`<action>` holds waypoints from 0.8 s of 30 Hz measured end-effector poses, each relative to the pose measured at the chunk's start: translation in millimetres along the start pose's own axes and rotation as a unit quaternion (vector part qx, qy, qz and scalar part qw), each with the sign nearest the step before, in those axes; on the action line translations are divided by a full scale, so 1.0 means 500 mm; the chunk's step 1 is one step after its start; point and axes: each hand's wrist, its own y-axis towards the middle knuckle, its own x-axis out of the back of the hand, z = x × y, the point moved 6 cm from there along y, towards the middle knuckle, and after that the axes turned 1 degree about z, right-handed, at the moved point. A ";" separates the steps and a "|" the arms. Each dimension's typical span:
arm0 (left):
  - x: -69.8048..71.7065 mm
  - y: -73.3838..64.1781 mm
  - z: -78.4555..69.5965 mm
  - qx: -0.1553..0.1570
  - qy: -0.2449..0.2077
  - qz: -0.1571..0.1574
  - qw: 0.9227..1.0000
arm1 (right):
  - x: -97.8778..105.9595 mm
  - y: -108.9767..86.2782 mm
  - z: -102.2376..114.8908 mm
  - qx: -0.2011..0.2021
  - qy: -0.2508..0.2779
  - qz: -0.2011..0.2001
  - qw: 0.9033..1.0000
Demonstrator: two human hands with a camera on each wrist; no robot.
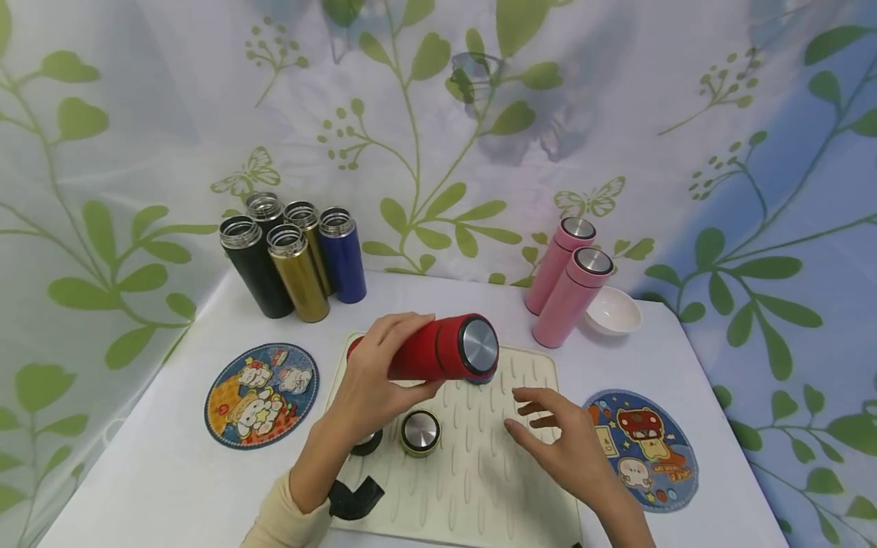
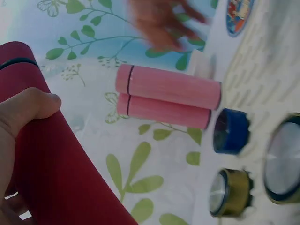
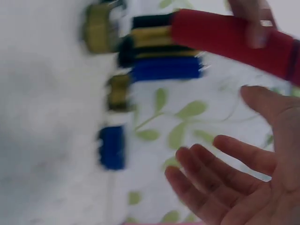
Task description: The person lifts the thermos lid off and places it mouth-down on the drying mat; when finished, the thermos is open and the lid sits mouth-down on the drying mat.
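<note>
My left hand (image 1: 370, 384) grips a red thermos bottle (image 1: 421, 354) round its body, holding it lying sideways above the cream ridged mat (image 1: 496, 487). Its lid, with a silver top, points to the right. My right hand (image 1: 565, 438) hovers over the mat's right side, fingers spread and relaxed, apart from the bottle; the right wrist view shows its bare palm (image 3: 253, 197). On the mat stand a gold lid (image 1: 420, 432), a black lid (image 1: 368, 443) partly hidden by the left hand, and a blue lid (image 1: 482, 378) mostly behind the red bottle.
Lidless bottles cluster at the back left: black (image 1: 256, 270), gold (image 1: 301, 278) and blue (image 1: 344, 259). Two lidded pink bottles (image 1: 569, 297) stand back right beside a white bowl (image 1: 613, 312). Round cartoon placemats lie left (image 1: 263, 396) and right (image 1: 644, 449) of the mat.
</note>
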 end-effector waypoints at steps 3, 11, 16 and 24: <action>0.007 -0.027 -0.006 0.009 0.029 0.015 0.999 | 0.019 0.015 0.056 0.018 0.058 -0.002 0.998; 0.002 -0.079 -0.030 -0.001 0.097 0.059 0.994 | 0.005 0.042 0.146 -0.045 0.081 0.045 0.995; -0.013 -0.104 -0.039 -0.028 0.136 0.077 0.987 | -0.035 0.054 0.150 -0.143 0.026 0.077 0.986; -0.003 -0.125 -0.030 -0.008 0.132 0.091 0.987 | -0.068 0.050 0.140 -0.132 0.105 0.032 0.985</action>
